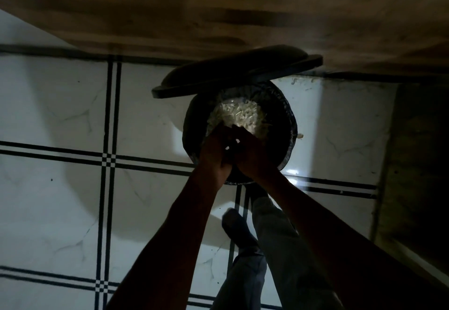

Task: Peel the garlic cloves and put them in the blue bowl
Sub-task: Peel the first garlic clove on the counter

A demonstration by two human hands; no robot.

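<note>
The view is very dim. My left hand (pixel 213 152) and my right hand (pixel 252 154) are pressed side by side over a round black bin (pixel 286 125) on the floor. Two small white scraps (pixel 237 141) show between the hands. The bin holds a pale heap of garlic skins (pixel 238 115). Its dark lid (pixel 233 74) stands tilted up behind it. The hands are dark silhouettes, so their grip is unclear. No blue bowl or whole garlic clove is in view.
White floor tiles with black double lines (pixel 108 159) spread to the left. A wooden surface (pixel 218 13) runs along the top and a wooden panel (pixel 418 164) stands at the right. My trouser legs and a foot (pixel 237 224) are below the bin.
</note>
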